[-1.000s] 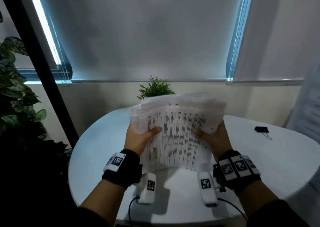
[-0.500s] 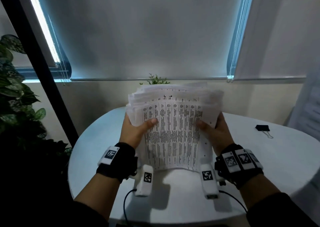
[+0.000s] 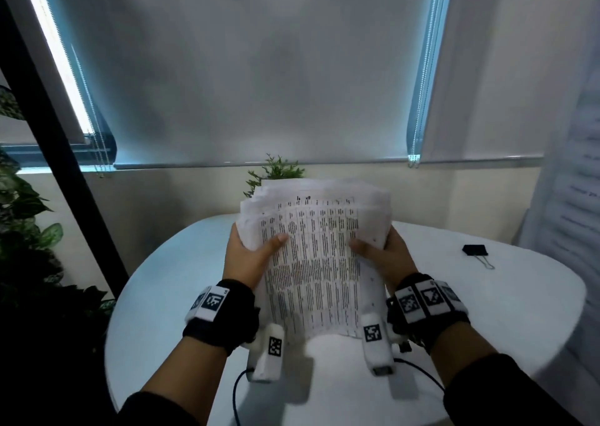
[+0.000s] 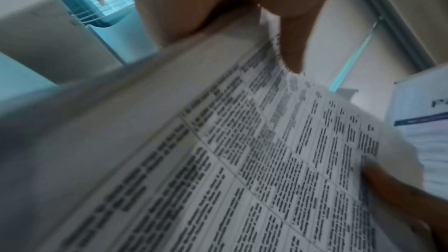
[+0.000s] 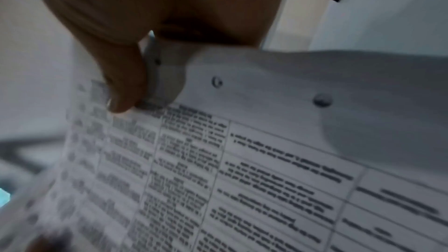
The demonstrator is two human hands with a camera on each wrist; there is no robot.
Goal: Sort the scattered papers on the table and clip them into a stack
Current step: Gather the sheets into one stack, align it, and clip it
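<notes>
Above table [image 3: 487, 312], papers [image 3: 311, 263] upright, edges ragged. Left hand [image 3: 246, 260] and right hand [image 3: 386, 257] grip sides, thumbs on front. Loosen slightly, tap bottom edge square. Clip [image 3: 475, 251] waits far right.

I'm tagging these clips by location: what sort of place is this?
Probably an office or meeting corner: a round white table, a grey roller blind over the window, a black binder clip, and leafy green plants beside it.
</notes>
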